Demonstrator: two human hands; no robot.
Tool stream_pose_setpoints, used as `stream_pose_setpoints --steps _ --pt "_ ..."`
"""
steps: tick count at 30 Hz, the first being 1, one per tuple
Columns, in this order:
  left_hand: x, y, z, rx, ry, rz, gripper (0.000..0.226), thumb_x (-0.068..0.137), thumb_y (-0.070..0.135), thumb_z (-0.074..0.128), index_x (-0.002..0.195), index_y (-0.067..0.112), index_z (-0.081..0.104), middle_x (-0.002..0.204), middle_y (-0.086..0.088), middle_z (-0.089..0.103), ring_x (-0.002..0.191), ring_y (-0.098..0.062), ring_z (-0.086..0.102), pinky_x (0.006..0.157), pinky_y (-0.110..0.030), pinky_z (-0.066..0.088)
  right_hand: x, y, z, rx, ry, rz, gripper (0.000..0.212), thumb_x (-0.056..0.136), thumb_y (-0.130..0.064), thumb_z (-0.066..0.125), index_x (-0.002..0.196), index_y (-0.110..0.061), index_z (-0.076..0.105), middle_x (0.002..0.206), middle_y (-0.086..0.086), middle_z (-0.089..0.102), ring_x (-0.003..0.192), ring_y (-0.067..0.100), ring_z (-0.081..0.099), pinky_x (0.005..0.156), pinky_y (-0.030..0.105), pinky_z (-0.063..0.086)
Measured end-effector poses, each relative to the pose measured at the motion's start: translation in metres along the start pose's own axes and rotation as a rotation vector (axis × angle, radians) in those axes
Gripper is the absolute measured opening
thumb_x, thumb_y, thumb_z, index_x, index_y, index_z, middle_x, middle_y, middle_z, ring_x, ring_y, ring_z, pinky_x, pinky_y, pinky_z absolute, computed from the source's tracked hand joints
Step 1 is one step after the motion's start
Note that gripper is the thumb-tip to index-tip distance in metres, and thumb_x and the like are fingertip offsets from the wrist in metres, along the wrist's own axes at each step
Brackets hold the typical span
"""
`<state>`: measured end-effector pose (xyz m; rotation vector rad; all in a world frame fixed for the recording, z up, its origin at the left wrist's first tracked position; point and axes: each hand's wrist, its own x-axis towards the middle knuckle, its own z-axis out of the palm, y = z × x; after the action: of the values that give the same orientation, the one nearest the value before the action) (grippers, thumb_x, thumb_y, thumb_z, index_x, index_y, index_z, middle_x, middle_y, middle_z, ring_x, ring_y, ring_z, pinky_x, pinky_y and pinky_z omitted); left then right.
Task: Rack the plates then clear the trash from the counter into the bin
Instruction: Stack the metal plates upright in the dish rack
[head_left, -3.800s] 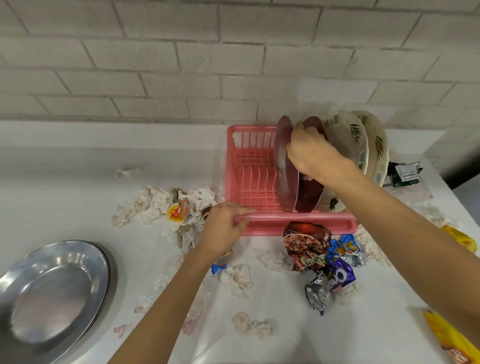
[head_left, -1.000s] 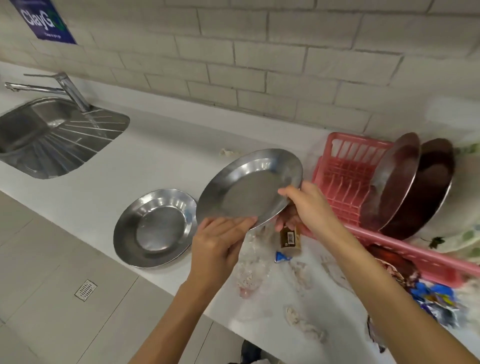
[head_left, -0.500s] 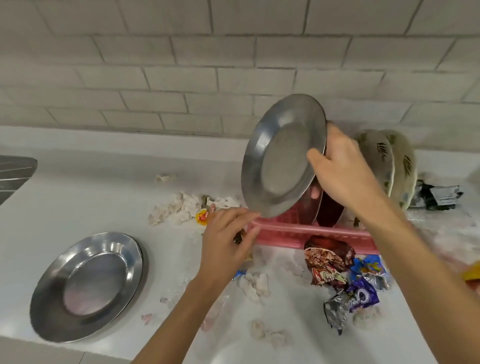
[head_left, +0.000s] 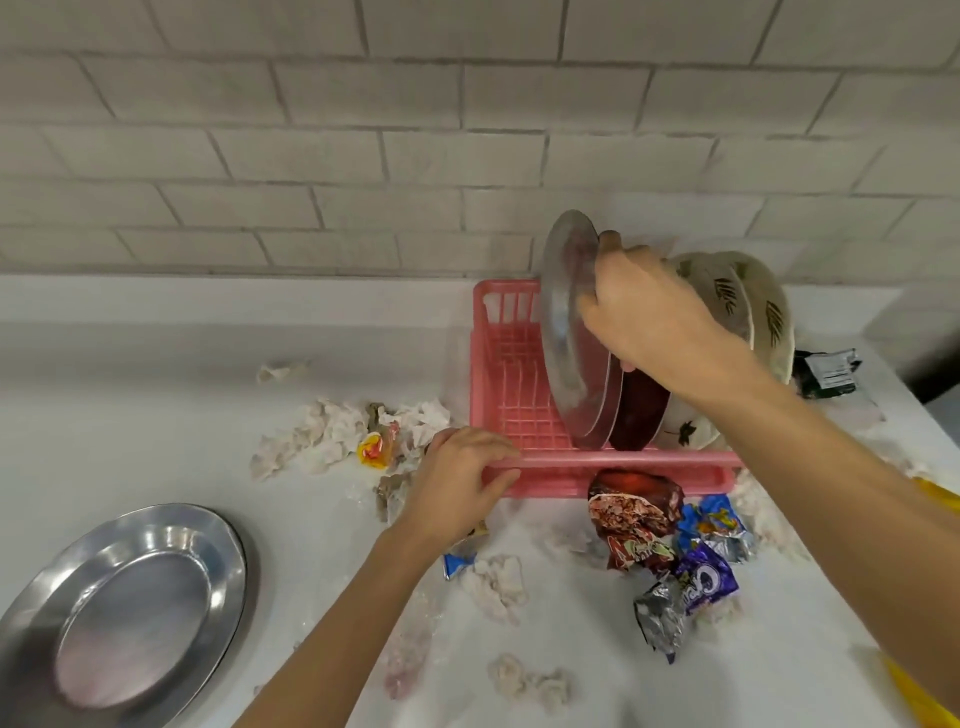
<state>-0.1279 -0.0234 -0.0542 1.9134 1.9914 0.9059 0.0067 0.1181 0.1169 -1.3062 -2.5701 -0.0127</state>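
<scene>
Fingers of the right hand (head_left: 649, 317) are curled over the top edge of a steel plate (head_left: 569, 332), thumb on the near face and the rest hidden behind it, holding it upright on edge in the pink rack (head_left: 498, 374). The plate is round, dull silver with a wide flat rim and a shallow well, and its lower edge sits down among the rack's ribs near the front rail. Right behind it, touching or nearly so, stand two more steel plates (head_left: 636, 415) whose faces reflect dark red, and behind those two cream plates (head_left: 748, 312) printed with dark leaf sprigs. The left hand (head_left: 457, 483) grips the rack's front left corner, fingers wrapped over the rail and closed on it. One more steel plate (head_left: 130, 618) lies flat on the white counter (head_left: 156, 405) at the lower left, well apart from the rack. Crumpled tissues (head_left: 332, 431) lie just left of the rack, and snack wrappers (head_left: 670, 545) in red, blue, purple and foil are heaped against its front edge. A black packet (head_left: 828, 371) lies to the right, beyond the cream plates.
</scene>
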Motion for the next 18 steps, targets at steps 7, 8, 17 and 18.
stream_pose_setpoints --steps 7,8,17,18 --pt "0.002 -0.007 0.002 -0.052 0.02 0.013 0.02 0.085 0.014 0.069 0.098 0.027 0.077 0.105 0.014 0.072 0.102 -0.007 0.063 0.098 -0.042 0.043 0.009 -0.006 0.029 -0.103 -0.032 0.014 0.031 0.096 -0.015 0.044 0.122 0.003 0.045 0.107 0.023 0.057 0.097 0.044 0.059 0.064 0.041 0.041" --pt "0.002 -0.007 0.002 -0.058 0.022 0.016 0.021 0.084 0.013 0.069 0.098 0.027 0.077 0.104 0.014 0.072 0.101 -0.008 0.063 0.098 -0.042 0.044 0.01 -0.008 0.031 -0.108 -0.045 0.01 0.033 0.096 -0.014 0.044 0.126 0.002 0.044 0.11 0.022 0.056 0.098 0.043 0.058 0.066 0.043 0.042" --pt "0.002 -0.012 0.004 -0.153 -0.003 0.003 0.02 0.086 0.015 0.07 0.101 0.024 0.077 0.106 0.013 0.072 0.101 -0.008 0.063 0.095 -0.046 0.047 0.015 -0.012 0.051 -0.07 -0.14 0.049 0.053 0.097 -0.009 0.044 0.145 0.005 0.026 0.118 0.025 0.053 0.101 0.047 0.059 0.066 0.04 0.043" --pt "0.001 -0.011 0.004 -0.158 -0.003 -0.001 0.02 0.086 0.014 0.07 0.101 0.024 0.077 0.106 0.013 0.072 0.102 -0.008 0.063 0.095 -0.046 0.047 0.017 -0.011 0.052 -0.045 -0.157 0.081 0.053 0.096 -0.009 0.045 0.143 0.006 0.026 0.12 0.025 0.053 0.103 0.046 0.058 0.067 0.038 0.04"
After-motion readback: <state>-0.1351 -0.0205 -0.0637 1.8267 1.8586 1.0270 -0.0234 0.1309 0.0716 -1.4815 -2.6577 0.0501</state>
